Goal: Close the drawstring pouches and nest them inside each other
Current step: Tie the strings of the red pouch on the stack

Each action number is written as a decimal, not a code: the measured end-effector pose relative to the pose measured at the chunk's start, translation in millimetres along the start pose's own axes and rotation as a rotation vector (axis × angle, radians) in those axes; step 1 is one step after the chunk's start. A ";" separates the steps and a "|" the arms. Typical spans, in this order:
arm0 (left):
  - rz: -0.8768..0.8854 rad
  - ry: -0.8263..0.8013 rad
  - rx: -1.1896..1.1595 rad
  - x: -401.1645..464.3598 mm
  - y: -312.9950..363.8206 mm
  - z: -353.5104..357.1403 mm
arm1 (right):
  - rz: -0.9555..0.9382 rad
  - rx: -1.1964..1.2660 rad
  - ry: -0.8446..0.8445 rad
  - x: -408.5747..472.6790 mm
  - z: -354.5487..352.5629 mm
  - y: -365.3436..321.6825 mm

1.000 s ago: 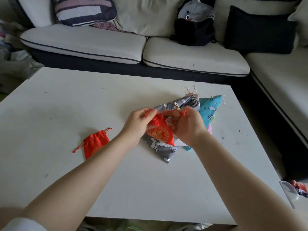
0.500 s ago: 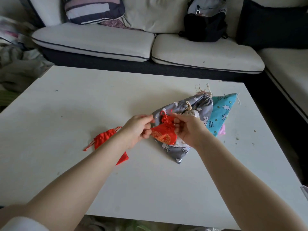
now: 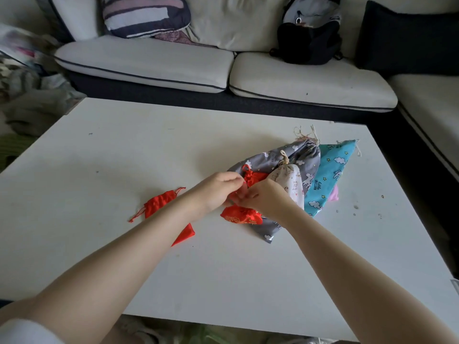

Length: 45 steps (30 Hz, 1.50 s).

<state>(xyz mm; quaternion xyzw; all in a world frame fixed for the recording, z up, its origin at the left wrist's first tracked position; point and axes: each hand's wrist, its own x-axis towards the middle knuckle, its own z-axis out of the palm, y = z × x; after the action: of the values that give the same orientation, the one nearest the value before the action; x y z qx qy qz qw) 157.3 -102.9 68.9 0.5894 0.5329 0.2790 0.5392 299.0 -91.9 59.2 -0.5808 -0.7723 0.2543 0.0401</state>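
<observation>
At table centre, left hand (image 3: 218, 192) and right hand (image 3: 267, 201) pinch the cords of the red embroidered pouch (image 3: 242, 216), lying on the grey pouch (image 3: 268, 160). Judged light, soft, slippery; best gripped at the cords.

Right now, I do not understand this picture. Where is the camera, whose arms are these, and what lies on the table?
There is no machine here. A person wears the camera on the head, so it looks down along their own arms. The left hand and the right hand meet over a white table, and their fingers pinch the top of a red embroidered pouch. It lies partly on a grey unicorn pouch. On that rests a small white pouch, and a blue pouch lies to the right. Another red pouch lies on the left. A sofa stands behind.
</observation>
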 end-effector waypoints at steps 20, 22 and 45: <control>0.050 -0.099 -0.251 0.3 -5.8 27.9 | 0.193 0.903 0.375 -29.0 3.6 5.5; 0.047 -0.149 -0.297 0.9 -6.4 24.0 | 0.148 0.900 0.348 -31.0 -3.3 2.0; 0.119 -0.005 0.463 -10.9 11.4 20.0 | -0.121 0.562 0.547 -24.3 -14.0 -11.8</control>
<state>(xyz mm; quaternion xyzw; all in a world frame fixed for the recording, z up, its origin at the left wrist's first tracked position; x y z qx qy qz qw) 176.1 -118.1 77.0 0.7284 0.5457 0.1791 0.3735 301.5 -111.7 82.1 -0.5470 -0.6661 0.2887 0.4168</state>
